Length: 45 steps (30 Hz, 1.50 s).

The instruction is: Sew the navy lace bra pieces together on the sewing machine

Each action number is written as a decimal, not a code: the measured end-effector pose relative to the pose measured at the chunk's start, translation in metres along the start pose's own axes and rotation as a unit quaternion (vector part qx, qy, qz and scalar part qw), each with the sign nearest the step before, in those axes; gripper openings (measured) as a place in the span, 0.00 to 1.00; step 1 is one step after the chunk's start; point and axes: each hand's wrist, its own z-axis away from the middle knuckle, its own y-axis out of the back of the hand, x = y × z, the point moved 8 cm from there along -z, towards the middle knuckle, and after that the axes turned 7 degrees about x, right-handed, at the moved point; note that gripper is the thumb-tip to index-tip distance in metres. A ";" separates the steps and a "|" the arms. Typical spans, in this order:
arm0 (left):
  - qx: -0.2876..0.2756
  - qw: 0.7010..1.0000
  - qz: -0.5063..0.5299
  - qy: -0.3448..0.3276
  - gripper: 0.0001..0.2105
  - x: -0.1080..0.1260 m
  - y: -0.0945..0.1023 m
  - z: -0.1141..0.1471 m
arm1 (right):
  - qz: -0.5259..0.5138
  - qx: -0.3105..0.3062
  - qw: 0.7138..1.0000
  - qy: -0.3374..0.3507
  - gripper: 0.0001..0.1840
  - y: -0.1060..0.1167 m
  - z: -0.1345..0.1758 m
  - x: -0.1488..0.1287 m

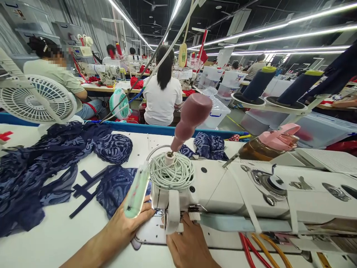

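Note:
My left hand lies at the left of the sewing machine head, its fingers stretched toward the needle area. A pale green translucent light strip covers part of this hand. Navy patterned fabric spreads just beyond it and touches its fingers. My right hand is close under the machine head, right of the presser area, with most of its fingertips hidden. A coil of pale cord sits on top of the machine, and a screwdriver with a dusty-pink handle stands upright in its middle.
Loose navy fabric and dark narrow strips cover the table's left. A white fan stands behind. Thread cones and a pink-lidded bottle are at right. Red cords hang below the machine. A person sits ahead.

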 end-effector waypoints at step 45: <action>-0.018 0.992 -0.094 0.079 0.18 0.029 0.000 0.098 | 0.129 -0.002 0.984 0.123 0.16 0.009 0.008 -0.019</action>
